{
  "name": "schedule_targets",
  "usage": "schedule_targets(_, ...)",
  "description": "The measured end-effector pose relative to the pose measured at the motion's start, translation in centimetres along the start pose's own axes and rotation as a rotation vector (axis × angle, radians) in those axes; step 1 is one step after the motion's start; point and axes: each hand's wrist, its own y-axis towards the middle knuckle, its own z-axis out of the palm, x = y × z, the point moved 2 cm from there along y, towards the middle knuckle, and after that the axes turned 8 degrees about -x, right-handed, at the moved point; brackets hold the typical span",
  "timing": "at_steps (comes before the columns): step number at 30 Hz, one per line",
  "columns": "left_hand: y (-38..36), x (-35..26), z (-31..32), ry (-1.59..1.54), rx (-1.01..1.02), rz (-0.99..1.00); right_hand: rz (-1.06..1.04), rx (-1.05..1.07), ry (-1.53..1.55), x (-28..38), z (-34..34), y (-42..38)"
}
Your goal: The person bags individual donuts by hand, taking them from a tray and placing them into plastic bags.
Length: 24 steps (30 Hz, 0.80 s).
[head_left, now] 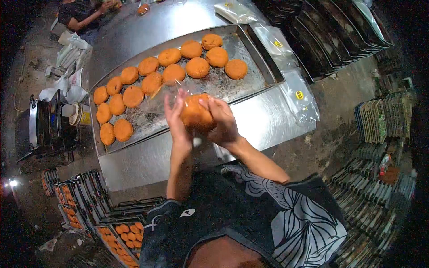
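Both hands meet above the front edge of a metal baking tray (250, 80), around orange-brown round buns (196, 114) that look stacked together. Clear plastic film (156, 99) sticks out beside them, seemingly a bag around the buns, though blur hides how far it covers them. My left hand (175, 118) cups their left side, its fingertips raised. On the right side, my right hand (224, 123) grips them, thumb on top. Behind the hands, several loose buns (197, 67) lie in rows on the tray.
The tray stands on a shiny steel table (134, 172). Clear bags with yellow labels (299, 94) lie along its right side. Stacked dark trays (335, 35) stand at upper right, racks of bun-filled trays (127, 234) at lower left. Another person's arm (89, 18) shows at upper left.
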Motion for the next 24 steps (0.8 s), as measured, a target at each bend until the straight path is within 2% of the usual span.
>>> schedule_targets(2,-1.6,0.8,-0.1,0.044,0.039,-0.077,0.183,-0.035,-0.07,-0.3,-0.3,0.4)
schedule_targets(3,-1.8,1.6,-0.1,0.058,0.081,-0.025,0.226,-0.104,-0.13,-0.3,0.1,0.9)
schedule_targets(6,-1.4,2.0,0.0,0.023,0.096,-0.115,0.173,-0.011,-0.252,0.4,-0.1,1.8)
schedule_targets(8,-1.2,1.7,0.3,-0.001,0.158,-0.17,0.161,-0.018,-0.149,0.8,-0.5,1.0)
schedule_targets(10,-1.6,1.9,0.5,-0.186,0.195,-0.159,0.241,0.002,-0.083,1.2,-0.7,0.2)
schedule_targets(11,-1.2,2.6,0.0,-0.186,0.197,-0.162,0.254,-0.038,-0.152,1.2,-0.6,0.7)
schedule_targets(12,-0.8,3.9,-0.7,-0.249,0.263,-0.268,0.26,-0.036,-0.157,1.3,-0.1,1.1)
schedule_targets(13,-1.1,4.4,-0.8,-0.312,0.324,-0.375,0.261,0.028,-0.257,1.3,0.4,1.3)
schedule_targets(14,-1.0,4.3,-1.2,-0.314,0.321,-0.378,0.256,0.093,-0.354,1.2,0.7,1.4)
schedule_targets(16,-0.4,3.4,-2.0,-0.231,0.243,-0.45,0.212,0.111,-0.305,1.3,0.2,0.5)
schedule_targets(17,-1.0,2.8,-2.5,-0.119,0.049,-0.387,0.206,0.109,-0.152,1.7,-0.4,-0.7)
schedule_targets(18,-1.0,3.0,-2.2,-0.121,0.048,-0.379,0.195,0.108,0.002,1.9,-0.7,-1.5)
schedule_targets(20,-1.5,3.7,-2.3,-0.126,-0.073,-0.236,0.227,0.095,0.066,2.3,-0.8,-1.2)
schedule_targets(21,-0.4,5.7,-3.9,-0.133,0.138,-0.202,0.264,0.145,-0.072,2.1,-0.5,-0.6)
schedule_targets(23,-0.8,6.0,-3.7,-0.165,0.181,-0.267,0.263,0.209,-0.289,1.8,0.4,0.0)
schedule_targets(24,-0.9,5.9,-3.6,-0.192,0.232,-0.325,0.261,0.212,-0.285,1.9,0.2,-0.1)
